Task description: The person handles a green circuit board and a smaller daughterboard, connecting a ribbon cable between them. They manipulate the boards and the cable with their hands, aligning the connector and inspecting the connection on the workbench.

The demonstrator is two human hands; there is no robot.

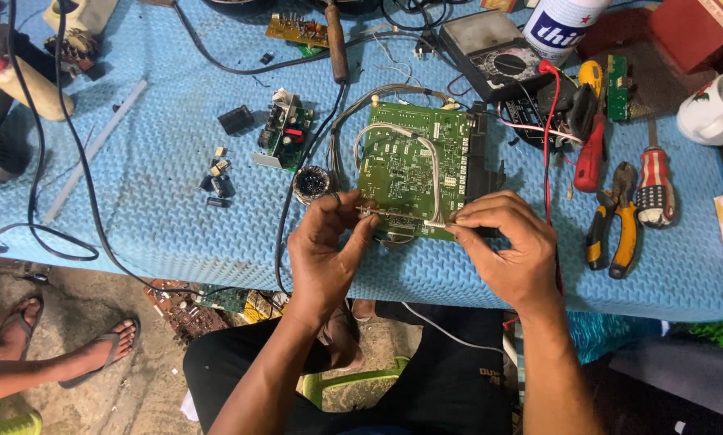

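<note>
Both hands (426, 242) pinch the upright-lying green circuit board (410, 165).

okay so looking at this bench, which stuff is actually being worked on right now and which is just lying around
In hand:
left hand
right hand
large green circuit board
white ribbon cable

Lying about:
pliers
striped screwdriver
multimeter
small circuit board
white mug

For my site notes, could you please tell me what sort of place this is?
Probably an informal electronics repair bench: both hands work on a green circuit board lying on a blue mat, with a multimeter, pliers and screwdrivers beside it.
</note>
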